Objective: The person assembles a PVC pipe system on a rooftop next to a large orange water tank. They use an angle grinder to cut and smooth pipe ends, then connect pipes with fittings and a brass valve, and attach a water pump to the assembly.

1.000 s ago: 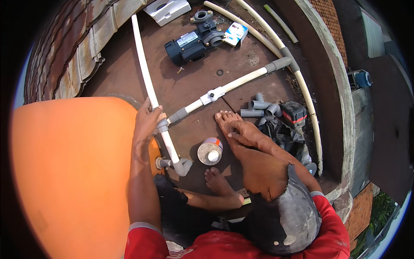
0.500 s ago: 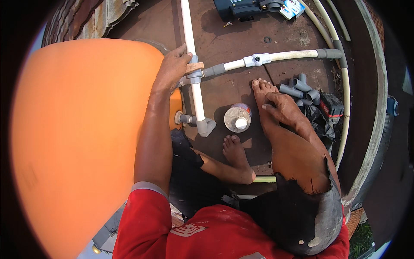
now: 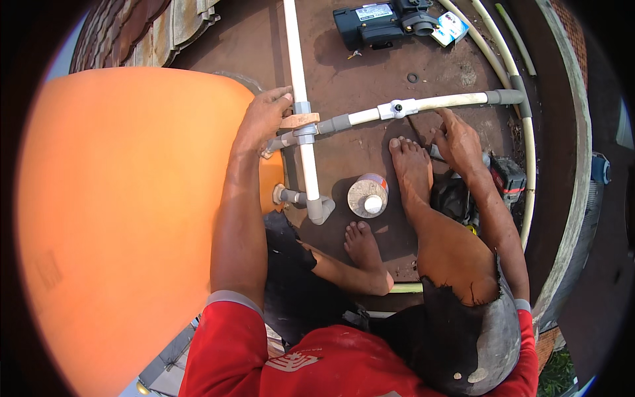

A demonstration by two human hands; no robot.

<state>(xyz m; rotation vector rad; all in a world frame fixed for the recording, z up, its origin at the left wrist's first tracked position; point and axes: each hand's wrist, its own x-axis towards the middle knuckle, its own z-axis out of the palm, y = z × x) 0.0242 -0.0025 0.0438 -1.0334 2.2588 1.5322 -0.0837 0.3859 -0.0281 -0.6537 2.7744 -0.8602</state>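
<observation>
My left hand (image 3: 266,116) is closed at the left side of an upright-lying white pipe (image 3: 299,63), its fingertips partly hidden there. Across the pipe, beside that hand, lies a tan block (image 3: 301,120), just above a grey fitting (image 3: 305,134). Fingers apart and holding nothing, my right hand (image 3: 460,142) hovers over grey pipe fittings (image 3: 436,153) that it mostly covers. Between my bare feet stands a round can (image 3: 367,198) with a white cap. A pipe with a white valve (image 3: 397,108) runs rightward from the joint.
A large orange tank (image 3: 132,212) fills the left side. At the back are a dark water pump (image 3: 372,25) and a small blue-and-white packet (image 3: 450,28). A black-and-red battery pack (image 3: 508,177) and black plastic bag (image 3: 453,197) lie right. A ledge (image 3: 582,172) borders the right.
My right hand has risen from beside my right foot toward the valve pipe, its fingers spreading over the grey fittings. My left hand stays by the white pipe. The view has shifted slightly.
</observation>
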